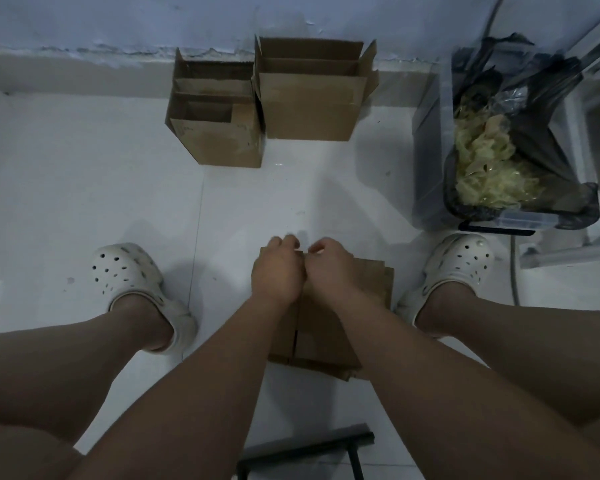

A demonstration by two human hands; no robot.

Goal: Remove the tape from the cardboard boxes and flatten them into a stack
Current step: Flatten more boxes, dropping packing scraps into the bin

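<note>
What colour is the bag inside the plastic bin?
The bag is black; the head view shows it.

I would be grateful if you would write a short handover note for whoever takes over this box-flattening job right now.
Left hand: fingers curled at the far edge of the flat brown cardboard stack on the floor between the feet; what it pinches is hidden.
Right hand: curled close beside it at the same edge.
Done: several boxes lie flattened in that stack; yellowish tape scraps lie in the black-lined clear plastic bin at the right.
Left: the smaller open brown cardboard box and the larger open brown cardboard box stand side by side at the wall, not yet flattened.
</note>
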